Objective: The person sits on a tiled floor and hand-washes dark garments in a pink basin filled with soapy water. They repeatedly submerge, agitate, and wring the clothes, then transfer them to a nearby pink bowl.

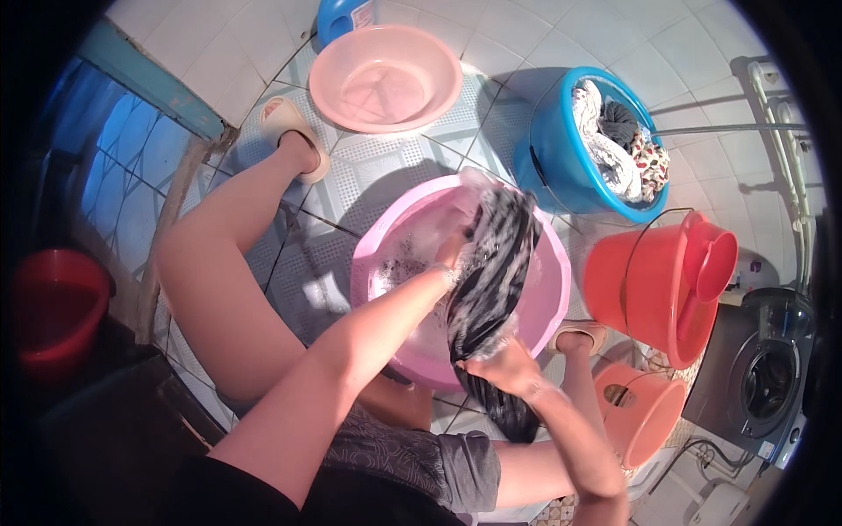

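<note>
A wet black-and-white patterned garment (493, 269) with suds on it stretches over the right side of a pink plastic basin (368, 240). My left hand (454, 248), suds on its wrist, grips the garment's left edge over the basin; its fingers are partly hidden by the fabric. Nearer my body, my right hand (503, 367) is closed on the lower part of the same garment, blurred by motion. The black end of the cloth hangs outside the basin's near rim. Foamy water (404, 266) with dark patches lies in the basin.
A pale pink washbasin (385, 85) stands ahead, a blue detergent bottle (342, 20) behind it. To the right are a blue bucket (549, 164) of clothes, a red bucket (631, 283) with a red dipper (716, 266), an orange bucket (641, 421) and a front-loading washing machine (756, 375).
</note>
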`<action>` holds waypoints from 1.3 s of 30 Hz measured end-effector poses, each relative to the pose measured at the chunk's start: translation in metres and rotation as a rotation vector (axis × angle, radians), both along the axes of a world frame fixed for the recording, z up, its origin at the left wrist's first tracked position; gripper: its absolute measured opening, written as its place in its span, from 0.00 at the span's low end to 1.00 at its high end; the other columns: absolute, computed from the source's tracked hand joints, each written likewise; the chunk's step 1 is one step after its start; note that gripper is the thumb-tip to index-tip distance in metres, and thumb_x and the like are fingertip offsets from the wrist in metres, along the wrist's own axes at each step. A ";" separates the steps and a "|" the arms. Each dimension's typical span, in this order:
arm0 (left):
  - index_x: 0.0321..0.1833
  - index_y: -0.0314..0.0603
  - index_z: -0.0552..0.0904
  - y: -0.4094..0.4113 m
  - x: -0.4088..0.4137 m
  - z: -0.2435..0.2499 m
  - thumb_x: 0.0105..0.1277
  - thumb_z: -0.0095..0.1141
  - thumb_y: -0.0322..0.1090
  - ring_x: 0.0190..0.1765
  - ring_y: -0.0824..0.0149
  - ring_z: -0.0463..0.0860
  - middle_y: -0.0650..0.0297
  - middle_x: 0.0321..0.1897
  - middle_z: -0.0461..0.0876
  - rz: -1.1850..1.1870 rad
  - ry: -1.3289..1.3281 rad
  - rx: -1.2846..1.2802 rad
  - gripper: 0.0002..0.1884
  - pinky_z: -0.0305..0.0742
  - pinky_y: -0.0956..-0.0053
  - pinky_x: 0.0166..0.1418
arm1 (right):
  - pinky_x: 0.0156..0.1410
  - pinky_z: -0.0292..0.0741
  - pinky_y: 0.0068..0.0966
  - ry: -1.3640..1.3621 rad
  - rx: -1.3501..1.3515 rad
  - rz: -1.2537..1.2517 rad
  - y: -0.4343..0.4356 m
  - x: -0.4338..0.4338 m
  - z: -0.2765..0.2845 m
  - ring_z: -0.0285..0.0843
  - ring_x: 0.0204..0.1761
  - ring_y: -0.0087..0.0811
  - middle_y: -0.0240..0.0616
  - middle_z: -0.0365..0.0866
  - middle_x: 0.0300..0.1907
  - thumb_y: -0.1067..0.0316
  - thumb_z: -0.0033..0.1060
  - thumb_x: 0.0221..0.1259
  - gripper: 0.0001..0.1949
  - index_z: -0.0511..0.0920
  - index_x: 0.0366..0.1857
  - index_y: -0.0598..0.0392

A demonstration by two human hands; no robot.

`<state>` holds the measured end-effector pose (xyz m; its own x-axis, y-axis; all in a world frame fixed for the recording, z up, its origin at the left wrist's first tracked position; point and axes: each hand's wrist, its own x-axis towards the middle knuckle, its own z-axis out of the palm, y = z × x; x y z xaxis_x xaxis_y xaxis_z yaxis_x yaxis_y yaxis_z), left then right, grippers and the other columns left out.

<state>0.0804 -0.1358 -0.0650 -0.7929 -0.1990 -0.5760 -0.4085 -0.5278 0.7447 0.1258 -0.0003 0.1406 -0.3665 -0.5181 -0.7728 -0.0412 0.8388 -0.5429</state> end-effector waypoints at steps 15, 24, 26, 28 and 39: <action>0.57 0.53 0.70 0.013 0.041 0.063 0.56 0.49 0.64 0.51 0.62 0.72 0.62 0.50 0.74 0.386 -0.130 0.598 0.31 0.67 0.62 0.52 | 0.21 0.61 0.21 -0.819 -1.232 -0.936 0.008 -0.007 -0.022 0.65 0.21 0.29 0.42 0.71 0.33 0.51 0.54 0.47 0.26 0.66 0.44 0.62; 0.60 0.50 0.68 -0.016 0.024 0.051 0.58 0.40 0.65 0.59 0.59 0.67 0.63 0.59 0.68 0.081 0.241 0.874 0.33 0.65 0.61 0.58 | 0.29 0.66 0.22 -0.929 -0.850 -1.414 0.053 0.065 -0.026 0.68 0.29 0.30 0.45 0.71 0.36 0.59 0.50 0.57 0.17 0.66 0.47 0.56; 0.60 0.49 0.68 -0.017 0.006 0.051 0.59 0.40 0.64 0.59 0.60 0.68 0.62 0.58 0.68 -0.059 0.072 0.448 0.32 0.65 0.61 0.58 | 0.49 0.74 0.28 -0.540 -0.523 -1.215 0.063 0.051 -0.029 0.72 0.49 0.37 0.55 0.69 0.49 0.64 0.53 0.56 0.24 0.62 0.58 0.56; 0.59 0.48 0.68 -0.040 0.012 0.043 0.61 0.40 0.62 0.58 0.60 0.69 0.62 0.57 0.69 -0.261 -0.092 -0.233 0.31 0.65 0.62 0.59 | 0.56 0.70 0.35 -0.181 -0.315 -0.585 0.038 0.026 -0.039 0.68 0.57 0.43 0.59 0.67 0.54 0.62 0.58 0.52 0.32 0.58 0.61 0.59; 0.59 0.41 0.69 -0.076 -0.002 0.072 0.67 0.39 0.54 0.56 0.62 0.72 0.59 0.54 0.73 -0.344 -0.128 0.134 0.26 0.65 0.65 0.61 | 0.56 0.68 0.26 -0.162 -0.173 -0.405 0.035 -0.025 -0.003 0.75 0.47 0.35 0.49 0.78 0.42 0.57 0.61 0.45 0.37 0.59 0.60 0.66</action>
<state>0.0784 -0.2120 0.0066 -0.7203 0.1502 -0.6773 -0.6638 -0.4328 0.6100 0.1005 0.0345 0.1377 -0.4474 -0.4846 -0.7517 0.3682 0.6662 -0.6486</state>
